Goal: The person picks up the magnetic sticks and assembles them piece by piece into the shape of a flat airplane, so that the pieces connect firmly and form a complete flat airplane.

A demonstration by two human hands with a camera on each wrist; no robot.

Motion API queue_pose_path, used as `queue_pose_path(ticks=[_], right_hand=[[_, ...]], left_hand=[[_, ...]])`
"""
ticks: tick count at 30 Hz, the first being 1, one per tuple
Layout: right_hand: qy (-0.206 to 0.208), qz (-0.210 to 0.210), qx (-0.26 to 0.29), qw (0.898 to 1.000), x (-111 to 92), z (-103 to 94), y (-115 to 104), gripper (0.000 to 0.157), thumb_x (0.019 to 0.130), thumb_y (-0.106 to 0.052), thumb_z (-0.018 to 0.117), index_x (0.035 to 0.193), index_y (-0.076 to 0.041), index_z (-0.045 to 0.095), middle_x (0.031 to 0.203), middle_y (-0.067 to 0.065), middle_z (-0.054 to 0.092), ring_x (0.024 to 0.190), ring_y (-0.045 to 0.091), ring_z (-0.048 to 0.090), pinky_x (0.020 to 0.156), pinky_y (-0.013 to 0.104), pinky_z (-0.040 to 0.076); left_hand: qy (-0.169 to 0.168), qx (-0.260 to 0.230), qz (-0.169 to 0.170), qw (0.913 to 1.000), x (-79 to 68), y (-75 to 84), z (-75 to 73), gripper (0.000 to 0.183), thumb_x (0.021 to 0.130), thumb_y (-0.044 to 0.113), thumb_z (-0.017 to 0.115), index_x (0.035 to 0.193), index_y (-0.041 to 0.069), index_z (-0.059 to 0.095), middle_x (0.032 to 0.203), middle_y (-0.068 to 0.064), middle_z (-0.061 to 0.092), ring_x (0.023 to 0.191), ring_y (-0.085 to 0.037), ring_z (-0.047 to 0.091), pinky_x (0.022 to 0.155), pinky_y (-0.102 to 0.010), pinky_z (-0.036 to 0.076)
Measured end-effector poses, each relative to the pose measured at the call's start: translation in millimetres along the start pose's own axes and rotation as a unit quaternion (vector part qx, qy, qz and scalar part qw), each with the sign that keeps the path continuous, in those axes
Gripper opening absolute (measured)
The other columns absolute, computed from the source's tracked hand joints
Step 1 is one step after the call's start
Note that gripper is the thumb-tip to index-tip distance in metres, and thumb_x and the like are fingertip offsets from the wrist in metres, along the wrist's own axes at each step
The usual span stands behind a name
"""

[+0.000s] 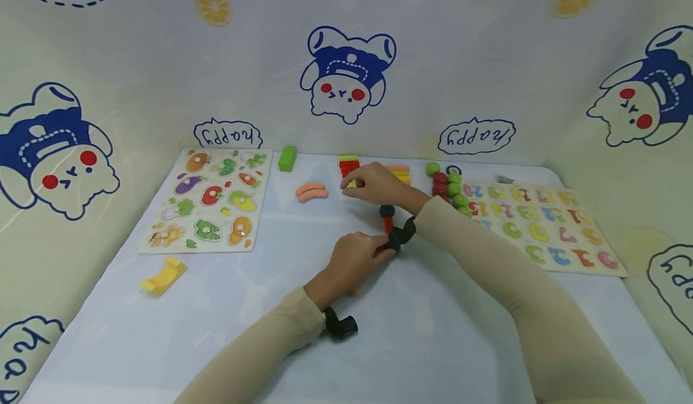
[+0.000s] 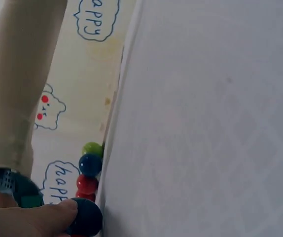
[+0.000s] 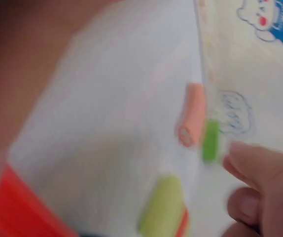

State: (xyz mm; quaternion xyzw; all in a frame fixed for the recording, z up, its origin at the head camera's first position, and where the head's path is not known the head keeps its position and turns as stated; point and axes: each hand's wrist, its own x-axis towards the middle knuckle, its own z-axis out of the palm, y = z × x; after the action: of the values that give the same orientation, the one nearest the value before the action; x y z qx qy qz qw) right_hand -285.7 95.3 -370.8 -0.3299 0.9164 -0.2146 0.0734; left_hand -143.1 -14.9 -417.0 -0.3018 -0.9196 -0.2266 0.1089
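Observation:
My left hand [image 1: 352, 263] pinches a dark blue ball [image 2: 87, 217], its thumb pressed on the near side. Red pieces [image 2: 87, 184] run on from that ball to a second dark ball [image 1: 387, 211] farther back. Over the row of coloured pieces at the back hovers my right hand [image 1: 376, 184], fingers bent and thumb apart from the index finger, nothing visible in its grasp. Near it lie red pieces [image 1: 349, 166] and a light green piece [image 3: 162, 207]. Two salmon-coloured curved pieces [image 1: 312, 192] are left of it; a green block [image 1: 287, 159] stands behind them. The right wrist view is blurred.
A vegetable puzzle board [image 1: 200, 196] lies at the left, with a yellow curved piece [image 1: 163, 276] in front. Red and green balls [image 1: 453, 189] line the left edge of a number board [image 1: 547, 229] at the right. A patterned sheet [image 1: 346, 7] forms the back wall.

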Motion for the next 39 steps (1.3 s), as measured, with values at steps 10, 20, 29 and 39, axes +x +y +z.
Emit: queue_pose_path(ticks=[10,20,29,39], right_hand=[[-0.051,-0.013,-0.027,0.998,39.2,2.7,-10.6,0.019,0.087,-0.036,0.065,0.102,-0.025,0.072,0.066,0.000,0.054,0.065,0.015,0.050,0.057,0.027,0.039],[-0.007,-0.024,0.006,1.000,44.8,17.5,-5.8,0.019,0.085,-0.038,0.068,0.098,-0.025,0.071,0.061,0.000,0.051,0.059,0.016,0.047,0.053,0.027,0.036],[-0.034,0.023,-0.002,0.999,47.3,28.6,-8.7,0.025,0.083,-0.046,0.067,0.102,-0.029,0.069,0.067,0.000,0.054,0.064,0.017,0.049,0.056,0.027,0.040],[-0.026,0.045,-0.004,0.999,45.4,34.6,-14.4,0.028,0.083,-0.044,0.067,0.103,-0.023,0.070,0.060,0.002,0.049,0.059,0.018,0.049,0.052,0.026,0.038]], left_hand=[[0.027,-0.004,-0.001,0.9996,-5.1,-4.9,1.7,0.028,0.087,0.037,0.065,0.109,0.020,0.070,0.061,0.012,0.057,0.056,-0.005,0.053,0.046,-0.021,0.037],[0.093,0.056,0.048,0.9929,-13.7,10.3,2.1,0.020,0.086,0.027,0.067,0.104,0.020,0.072,0.075,0.009,0.067,0.058,-0.007,0.059,0.049,-0.025,0.043],[0.108,0.042,0.016,0.9931,-14.8,6.7,4.8,0.020,0.084,0.027,0.070,0.103,0.021,0.073,0.083,0.008,0.071,0.064,-0.007,0.064,0.051,-0.025,0.046],[0.114,-0.002,0.007,0.9935,-14.0,5.3,7.8,0.017,0.084,0.025,0.071,0.100,0.021,0.075,0.084,0.008,0.071,0.064,-0.006,0.064,0.052,-0.023,0.047]])
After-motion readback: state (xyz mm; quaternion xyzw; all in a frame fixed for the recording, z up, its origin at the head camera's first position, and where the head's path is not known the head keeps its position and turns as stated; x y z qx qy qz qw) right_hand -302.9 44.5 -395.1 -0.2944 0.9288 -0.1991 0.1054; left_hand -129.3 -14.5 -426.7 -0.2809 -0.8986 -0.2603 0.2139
